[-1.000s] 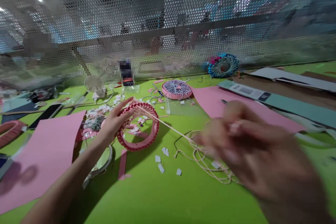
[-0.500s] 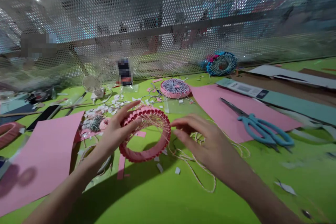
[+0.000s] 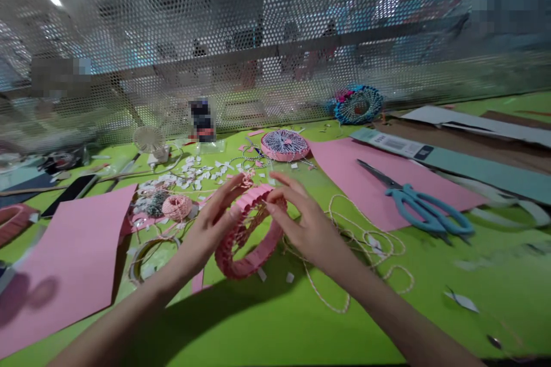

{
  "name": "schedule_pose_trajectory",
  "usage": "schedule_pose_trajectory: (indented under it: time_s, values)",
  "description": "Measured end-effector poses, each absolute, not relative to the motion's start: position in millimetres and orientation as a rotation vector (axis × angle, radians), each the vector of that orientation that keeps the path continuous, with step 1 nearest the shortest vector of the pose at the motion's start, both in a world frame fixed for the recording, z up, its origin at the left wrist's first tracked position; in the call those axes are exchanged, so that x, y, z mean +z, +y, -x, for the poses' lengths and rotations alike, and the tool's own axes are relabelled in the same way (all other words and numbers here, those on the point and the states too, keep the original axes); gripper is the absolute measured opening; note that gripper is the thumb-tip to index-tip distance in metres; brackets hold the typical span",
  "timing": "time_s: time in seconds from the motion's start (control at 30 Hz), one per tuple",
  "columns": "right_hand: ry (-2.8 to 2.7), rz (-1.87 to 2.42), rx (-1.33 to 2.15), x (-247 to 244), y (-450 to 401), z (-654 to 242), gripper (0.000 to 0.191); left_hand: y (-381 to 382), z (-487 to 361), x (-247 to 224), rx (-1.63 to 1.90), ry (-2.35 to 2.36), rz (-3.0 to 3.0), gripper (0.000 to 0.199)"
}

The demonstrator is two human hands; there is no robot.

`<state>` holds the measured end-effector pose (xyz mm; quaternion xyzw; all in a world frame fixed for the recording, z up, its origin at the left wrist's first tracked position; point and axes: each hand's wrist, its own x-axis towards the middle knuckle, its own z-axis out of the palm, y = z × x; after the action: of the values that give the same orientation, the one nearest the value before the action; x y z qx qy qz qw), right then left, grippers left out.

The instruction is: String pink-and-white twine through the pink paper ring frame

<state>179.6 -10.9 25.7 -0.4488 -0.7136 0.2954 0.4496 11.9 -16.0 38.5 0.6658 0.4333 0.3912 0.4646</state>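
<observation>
Near the front middle of the green tabletop (image 3: 379, 327), a pink paper ring (image 3: 245, 261) has tipped up on its edge between both hands (strung with fine twine, by the looks of it). The left hand (image 3: 213, 221) curls around its near side, while the right hand (image 3: 303, 223) seems to pinch the top rim. Loose twine (image 3: 329, 295) sprawls just right, with a pink twine ball (image 3: 177, 207) off left.

legible text: none ; barcode strip (image 3: 394, 145) on teal card (image 3: 486, 175): unreadable
</observation>
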Motion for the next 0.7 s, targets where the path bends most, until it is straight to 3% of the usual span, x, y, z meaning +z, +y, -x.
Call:
schedule_pose_trajectory:
  time_s: [0.13,0.33,0.43,0.7]
  values:
    - [-1.678,1.095,1.081,14,-3,-183,0.010,-5,-10,35,0.992,1.218,-1.727,0.033]
    - [-1.620,1.056,1.098,8,-1,-185,0.008,22,9,43,0.990,1.488,-2.337,0.011]
    - [-1.651,1.016,1.142,10,-1,-188,0.010,34,20,56,1.112,1.561,-2.529,0.009]
    - [-1.755,0.918,1.204,12,-2,-192,0.009,39,10,78,1.390,1.238,-1.913,0.017]
